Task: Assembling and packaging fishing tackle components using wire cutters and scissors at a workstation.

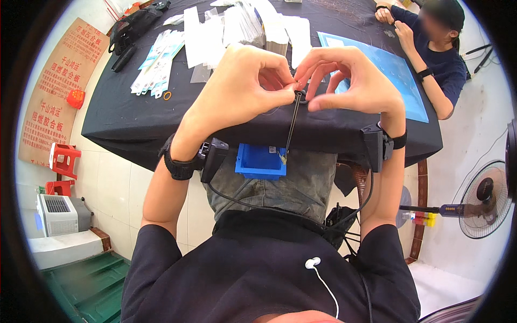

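Above the near edge of the table, my two hands meet at their fingertips. My left hand [237, 86] is closed, with thumb and index finger pinching the top of a thin dark cord [293, 124]. My right hand [358, 78] curls in from the other side, its fingertips at the same dark top end; exactly how they grip it is hard to make out. Doubled strands of the cord hang toward my lap, ending in a small pale metallic tip [283, 159]. Just beside that tip, a blue plastic tray [247, 171] rests at my lap.
On the black-covered table [121, 107] lie white cards [242, 27], pale-blue packets [159, 62], an orange ring [167, 96] and a blue plastic sheet [401, 81]. Another person [444, 59] sits at the far right corner. A fan [484, 199] stands at right, red stools [64, 159] at left.
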Action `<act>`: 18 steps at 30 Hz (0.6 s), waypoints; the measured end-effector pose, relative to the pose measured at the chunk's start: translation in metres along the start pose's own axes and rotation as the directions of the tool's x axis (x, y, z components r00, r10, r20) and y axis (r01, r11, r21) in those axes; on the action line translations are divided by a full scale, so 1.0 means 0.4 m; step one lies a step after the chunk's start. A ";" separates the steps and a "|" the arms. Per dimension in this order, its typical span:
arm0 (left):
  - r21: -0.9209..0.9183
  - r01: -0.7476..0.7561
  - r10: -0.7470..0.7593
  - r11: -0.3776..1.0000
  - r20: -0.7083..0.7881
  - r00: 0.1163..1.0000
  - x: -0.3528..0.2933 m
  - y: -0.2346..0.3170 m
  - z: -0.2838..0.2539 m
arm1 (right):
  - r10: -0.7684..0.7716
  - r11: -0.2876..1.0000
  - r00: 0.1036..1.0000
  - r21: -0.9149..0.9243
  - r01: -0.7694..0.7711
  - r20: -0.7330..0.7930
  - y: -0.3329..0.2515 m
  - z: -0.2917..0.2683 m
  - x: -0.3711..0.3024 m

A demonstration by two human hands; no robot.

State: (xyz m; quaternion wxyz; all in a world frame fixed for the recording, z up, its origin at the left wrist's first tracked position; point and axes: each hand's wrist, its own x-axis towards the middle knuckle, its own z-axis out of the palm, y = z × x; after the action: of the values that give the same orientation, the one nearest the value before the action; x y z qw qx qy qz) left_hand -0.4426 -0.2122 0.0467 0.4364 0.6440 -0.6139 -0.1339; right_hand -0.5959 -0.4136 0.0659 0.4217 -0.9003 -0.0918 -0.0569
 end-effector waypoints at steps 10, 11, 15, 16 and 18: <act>-0.115 -0.098 0.104 0.989 0.048 0.993 0.011 -0.034 0.006 | -0.046 0.999 0.999 0.014 0.046 -0.004 0.022 0.016 0.019; -0.118 -0.062 0.070 0.991 0.071 0.995 0.011 -0.031 0.003 | -0.044 0.999 0.999 0.010 0.044 -0.004 0.022 0.016 0.018; -0.119 -0.043 0.055 0.992 0.099 0.994 0.011 -0.036 0.001 | -0.072 0.997 0.997 -0.007 0.072 -0.003 0.030 0.018 0.020; -0.120 -0.041 0.053 0.992 0.099 0.994 0.011 -0.038 0.002 | -0.071 0.997 0.997 -0.005 0.071 -0.003 0.032 0.019 0.021; -0.112 -0.056 0.068 0.992 0.103 0.992 0.012 -0.042 0.003 | -0.069 0.998 0.998 -0.007 0.069 0.001 0.033 0.019 0.021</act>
State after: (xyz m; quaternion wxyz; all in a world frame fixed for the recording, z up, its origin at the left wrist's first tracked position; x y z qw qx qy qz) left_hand -0.4312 -0.2194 0.0357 0.4414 0.5918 -0.6478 -0.1876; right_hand -0.5847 -0.4150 0.0528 0.4163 -0.8981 -0.1226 -0.0713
